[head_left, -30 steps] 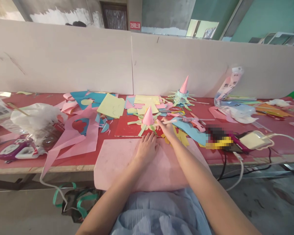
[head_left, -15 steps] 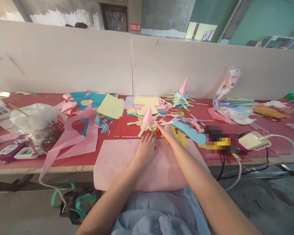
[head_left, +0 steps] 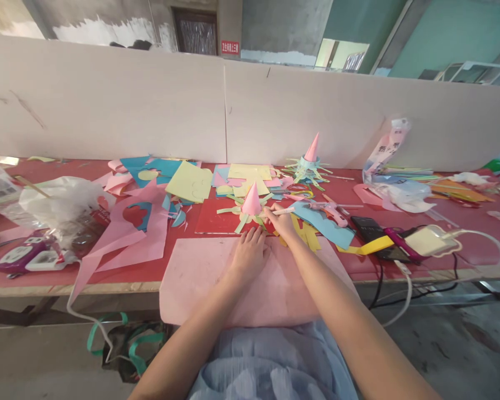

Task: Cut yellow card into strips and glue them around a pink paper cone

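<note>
A pink paper cone (head_left: 251, 199) stands upright on a light green paper piece with spread strips (head_left: 242, 223), over a red sheet (head_left: 210, 216). My right hand (head_left: 280, 221) is closed round a thin pale pen (head_left: 284, 210), whose near end points at the cone's right side. Flat and with fingers spread, my left hand (head_left: 250, 251) rests on the pink board (head_left: 200, 278), its fingertips at the front edge of the green strips. Behind and to the right stands a second pink cone (head_left: 312, 148) with a blue band and green strips.
Pink paper scraps (head_left: 150, 239) and a plastic bag (head_left: 66, 203) lie left. On the right are a pink glue gun (head_left: 331, 211), blue paper (head_left: 323, 222), a phone (head_left: 364, 229) and a white charger (head_left: 429, 242) with cables. A pale partition (head_left: 150, 105) rises behind.
</note>
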Tool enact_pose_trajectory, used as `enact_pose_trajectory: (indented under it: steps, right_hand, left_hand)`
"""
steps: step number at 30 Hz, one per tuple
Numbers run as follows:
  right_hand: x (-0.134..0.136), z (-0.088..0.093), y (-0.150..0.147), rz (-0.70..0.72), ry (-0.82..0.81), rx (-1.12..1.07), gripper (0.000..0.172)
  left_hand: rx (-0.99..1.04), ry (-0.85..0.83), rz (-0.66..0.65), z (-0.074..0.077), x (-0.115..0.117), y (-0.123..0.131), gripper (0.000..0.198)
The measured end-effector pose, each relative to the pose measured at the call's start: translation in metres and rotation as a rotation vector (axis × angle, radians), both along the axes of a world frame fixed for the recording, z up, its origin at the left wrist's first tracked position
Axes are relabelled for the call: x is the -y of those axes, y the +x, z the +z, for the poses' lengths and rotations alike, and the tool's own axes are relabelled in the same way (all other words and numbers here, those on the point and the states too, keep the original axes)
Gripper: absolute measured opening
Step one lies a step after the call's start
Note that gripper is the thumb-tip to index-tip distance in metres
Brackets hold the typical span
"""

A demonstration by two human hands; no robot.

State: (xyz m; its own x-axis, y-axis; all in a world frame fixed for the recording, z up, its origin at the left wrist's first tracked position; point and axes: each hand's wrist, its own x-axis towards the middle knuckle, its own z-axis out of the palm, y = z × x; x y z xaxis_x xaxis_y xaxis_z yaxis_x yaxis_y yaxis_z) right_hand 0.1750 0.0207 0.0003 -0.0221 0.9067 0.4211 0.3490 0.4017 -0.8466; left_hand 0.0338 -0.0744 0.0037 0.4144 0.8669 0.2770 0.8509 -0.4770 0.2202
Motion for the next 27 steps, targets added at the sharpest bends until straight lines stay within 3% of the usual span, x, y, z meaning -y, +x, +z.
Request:
enact_pose_trajectory:
  steps: [6,9,14,17,20,24,27]
  right_hand:
    - [-0.001,-0.002,0.001,-0.066,-0.016,-0.204,0.027]
    - [-0.003,0.006,0.001,-0.109,-0.004,-0.262,0.033]
    - [-0.024,0.045,-0.012,-0.071,0.086,-0.150,0.038]
    - [-0.040,0.067,-0.027,0.076,-0.003,-0.002,0.037]
    - [-0.048,0.074,-0.038,0.195,-0.121,0.129,0.030]
    - [-0.046,0.076,-0.038,0.092,-0.091,0.188,0.031]
    - [-0.041,0.088,-0.035,-0.012,-0.019,0.205,0.032]
  left_hand:
    - [0.017,0.002,0.009,-0.002,-0.001,0.000,0.044]
    - [0.027,-0.009,0.009,-0.001,-0.001,0.000,0.045]
    - [0.046,-0.032,0.002,-0.002,-0.001,-0.001,0.045]
    - [0.058,-0.033,-0.009,-0.004,-0.002,-0.001,0.045]
    - [0.078,-0.042,0.001,-0.004,-0.002,-0.001,0.048]
    - [0.090,-0.042,0.023,-0.003,-0.001,0.000,0.054]
    - [0.095,-0.023,0.058,-0.001,0.001,0.000,0.060]
